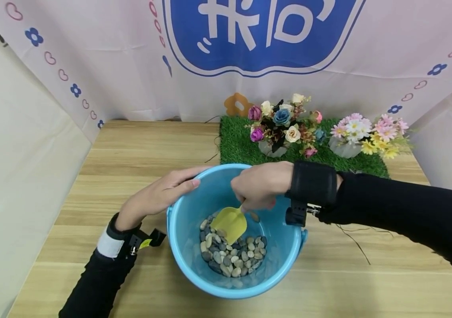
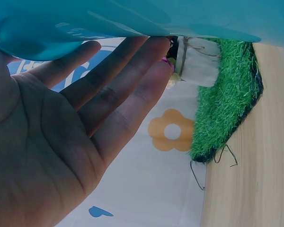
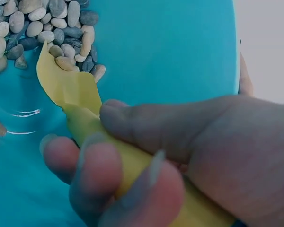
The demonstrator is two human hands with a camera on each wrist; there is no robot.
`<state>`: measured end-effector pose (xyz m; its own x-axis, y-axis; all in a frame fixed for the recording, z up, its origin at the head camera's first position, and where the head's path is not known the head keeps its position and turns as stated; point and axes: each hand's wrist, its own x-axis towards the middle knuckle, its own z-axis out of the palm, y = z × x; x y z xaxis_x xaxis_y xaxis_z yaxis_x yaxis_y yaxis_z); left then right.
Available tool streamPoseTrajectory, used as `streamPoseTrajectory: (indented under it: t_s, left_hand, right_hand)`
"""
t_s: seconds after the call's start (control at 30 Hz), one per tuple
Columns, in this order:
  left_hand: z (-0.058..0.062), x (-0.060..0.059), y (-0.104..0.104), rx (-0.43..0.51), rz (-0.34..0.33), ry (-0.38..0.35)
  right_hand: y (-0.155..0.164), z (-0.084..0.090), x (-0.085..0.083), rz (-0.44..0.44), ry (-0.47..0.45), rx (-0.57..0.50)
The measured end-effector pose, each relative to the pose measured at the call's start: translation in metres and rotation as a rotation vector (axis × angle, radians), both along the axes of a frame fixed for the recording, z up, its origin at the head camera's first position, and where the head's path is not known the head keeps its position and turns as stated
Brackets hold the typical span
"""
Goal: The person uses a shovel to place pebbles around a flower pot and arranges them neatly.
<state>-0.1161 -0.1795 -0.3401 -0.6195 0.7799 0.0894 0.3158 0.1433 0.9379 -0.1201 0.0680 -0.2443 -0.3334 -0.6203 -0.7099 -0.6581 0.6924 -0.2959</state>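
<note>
I'm gripping the small yellow plastic scoop (image 1: 230, 223) by its handle with my right hand (image 1: 260, 184), fingers curled, blade among smooth pebbles (image 1: 231, 257) inside the light-blue plastic bucket (image 1: 186, 260), lower centre. My left hand (image 1: 162, 194), fingers straight, is bracing the rim. The pebbles look heavy and slippery, the scoop light and slightly bendy.

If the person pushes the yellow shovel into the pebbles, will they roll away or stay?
The pebbles look smooth and rounded, so they would probably slide and roll aside. Loosely piled in the blue bucket, they likely shift easily before the yellow shovel.
</note>
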Motion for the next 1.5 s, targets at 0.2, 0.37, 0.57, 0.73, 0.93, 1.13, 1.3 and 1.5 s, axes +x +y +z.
streamPoseTrajectory:
  t_s: [0.2, 0.37, 0.57, 0.73, 0.93, 1.13, 1.3, 1.5]
  left_hand:
    - [0.0, 0.0, 0.0, -0.001, 0.001, -0.009]
    - [-0.001, 0.0, -0.001, 0.002, 0.001, -0.016]
    - [-0.001, 0.0, 0.0, -0.01, 0.01, -0.005]
    - [-0.001, 0.0, 0.0, -0.006, 0.007, -0.01]
    - [-0.001, 0.001, 0.0, -0.002, 0.004, -0.019]
    - [0.0, 0.002, 0.0, -0.008, 0.014, -0.016]
    - [-0.002, 0.001, 0.0, 0.001, 0.01, -0.019]
    - [-0.001, 0.0, 0.0, -0.001, 0.007, -0.009]
  right_hand:
    - [0.002, -0.001, 0.001, -0.055, -0.017, -0.049]
    - [0.002, -0.004, 0.001, -0.068, -0.043, -0.057]
    - [0.0, -0.008, 0.001, -0.118, -0.101, -0.039]
    - [0.003, -0.007, -0.002, -0.173, -0.188, -0.044]
    - [0.004, -0.008, -0.002, -0.164, -0.259, -0.076]
    - [0.004, -0.012, 0.001, -0.162, -0.281, -0.079]
    - [0.006, -0.015, 0.001, -0.165, -0.324, -0.102]
    - [0.007, -0.013, 0.0, -0.116, -0.28, -0.15]
